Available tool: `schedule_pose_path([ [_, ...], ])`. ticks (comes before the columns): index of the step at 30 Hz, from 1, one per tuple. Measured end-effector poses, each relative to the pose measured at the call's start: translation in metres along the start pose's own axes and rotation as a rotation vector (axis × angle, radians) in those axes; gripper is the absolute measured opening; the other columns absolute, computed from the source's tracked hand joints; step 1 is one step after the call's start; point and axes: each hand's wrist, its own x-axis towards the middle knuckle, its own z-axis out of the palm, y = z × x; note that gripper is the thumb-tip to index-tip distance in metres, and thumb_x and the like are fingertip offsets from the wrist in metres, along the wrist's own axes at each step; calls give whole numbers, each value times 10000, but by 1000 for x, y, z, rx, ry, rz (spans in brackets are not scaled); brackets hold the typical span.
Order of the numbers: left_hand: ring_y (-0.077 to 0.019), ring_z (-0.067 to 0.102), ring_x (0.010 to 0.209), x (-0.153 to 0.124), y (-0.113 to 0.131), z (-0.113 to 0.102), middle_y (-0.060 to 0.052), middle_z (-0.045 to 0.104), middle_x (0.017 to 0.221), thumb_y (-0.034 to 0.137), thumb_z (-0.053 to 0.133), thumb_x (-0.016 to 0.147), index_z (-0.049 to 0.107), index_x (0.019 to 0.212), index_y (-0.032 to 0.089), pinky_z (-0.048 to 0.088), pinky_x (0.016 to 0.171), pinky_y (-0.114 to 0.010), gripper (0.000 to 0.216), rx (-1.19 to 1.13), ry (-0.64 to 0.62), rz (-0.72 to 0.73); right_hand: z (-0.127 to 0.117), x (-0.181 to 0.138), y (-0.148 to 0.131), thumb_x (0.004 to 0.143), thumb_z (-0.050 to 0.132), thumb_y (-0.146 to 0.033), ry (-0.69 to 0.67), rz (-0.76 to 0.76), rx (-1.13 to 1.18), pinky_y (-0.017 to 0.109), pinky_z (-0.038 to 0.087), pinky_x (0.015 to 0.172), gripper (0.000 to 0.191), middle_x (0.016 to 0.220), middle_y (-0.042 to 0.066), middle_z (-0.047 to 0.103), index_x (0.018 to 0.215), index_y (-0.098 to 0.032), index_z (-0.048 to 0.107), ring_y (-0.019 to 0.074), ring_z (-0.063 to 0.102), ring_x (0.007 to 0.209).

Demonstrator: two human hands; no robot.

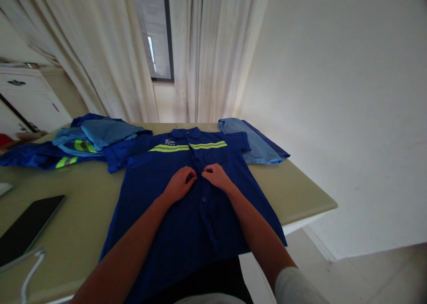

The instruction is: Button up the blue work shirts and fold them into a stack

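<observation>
A dark blue work shirt (173, 224) with a yellow-green reflective stripe across the chest lies flat, front up, on the table. My left hand (179, 184) and my right hand (215, 175) rest side by side on its button placket, just below the stripe. Both hands have their fingers curled and pinched on the placket fabric. A button shows on the placket below my hands.
The beige table (300, 193) ends at the right, with floor beyond. A heap of blue garments (80, 142) lies at the back left and a folded light blue shirt (256, 146) at the back right. A dark tablet (26, 226) lies at the front left beside a white cable (31, 273).
</observation>
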Motion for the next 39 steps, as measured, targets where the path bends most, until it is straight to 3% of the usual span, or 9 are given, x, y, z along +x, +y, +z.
schedule_pose_path([
  [5, -213, 612, 926, -1, 2, -1, -44, 660, 988, 227, 568, 959, 654, 996, 215, 481, 876, -354, 93, 70, 15, 56, 7, 2, 4, 753, 679, -301, -17, -65, 183, 213, 357, 599, 137, 666, -43, 591, 801, -174, 663, 110, 511, 620],
  [9, -221, 632, 926, -1, 1, 1, -43, 686, 941, 189, 556, 954, 660, 963, 218, 480, 859, -350, 109, 124, -68, 36, 10, 2, 3, 796, 693, -342, -13, -91, 288, 217, 405, 623, 178, 717, -29, 632, 861, -179, 658, 118, 551, 644],
  [14, -224, 655, 920, -2, 3, 1, -35, 713, 963, 214, 558, 961, 661, 1008, 228, 468, 834, -345, 114, 179, -55, -16, 14, -4, -5, 766, 707, -188, -13, -130, -24, 222, 381, 627, 70, 690, -34, 647, 834, -199, 694, 120, 567, 637],
  [19, -225, 656, 925, -3, 8, 0, -34, 722, 974, 215, 567, 957, 657, 1016, 238, 451, 848, -350, 110, 301, -61, 14, 16, -8, -13, 785, 714, -214, 66, -90, -261, 236, 347, 627, 75, 741, -15, 692, 860, -223, 712, 136, 588, 663],
  [24, -231, 629, 940, -3, 16, -1, -63, 694, 984, 219, 487, 1007, 629, 1047, 219, 449, 861, -356, 148, 419, -111, 75, 14, -5, -10, 798, 719, -222, 21, -92, -232, 234, 364, 630, 45, 719, -10, 698, 839, -203, 716, 139, 613, 662],
  [29, -234, 627, 929, -3, 20, -1, -67, 688, 966, 188, 476, 1011, 620, 1028, 214, 446, 841, -348, 147, 446, -147, 19, 16, -3, -3, 818, 703, -210, -41, -143, -140, 225, 392, 635, 30, 715, -14, 701, 815, -190, 725, 130, 625, 665],
  [33, -231, 633, 951, -1, 20, 1, -69, 687, 980, 191, 489, 1011, 616, 1016, 206, 452, 847, -342, 127, 430, -141, -7, 19, -1, -2, 826, 698, -210, 14, -78, -113, 226, 427, 666, 58, 756, -2, 723, 865, -185, 734, 136, 650, 698],
  [39, -229, 621, 987, -2, 12, -1, -56, 691, 998, 202, 547, 986, 647, 985, 216, 462, 887, -349, 102, 370, -78, 69, 21, -2, -5, 812, 729, -250, 77, 3, -222, 256, 426, 685, 93, 796, 20, 729, 872, -179, 724, 154, 643, 714],
])
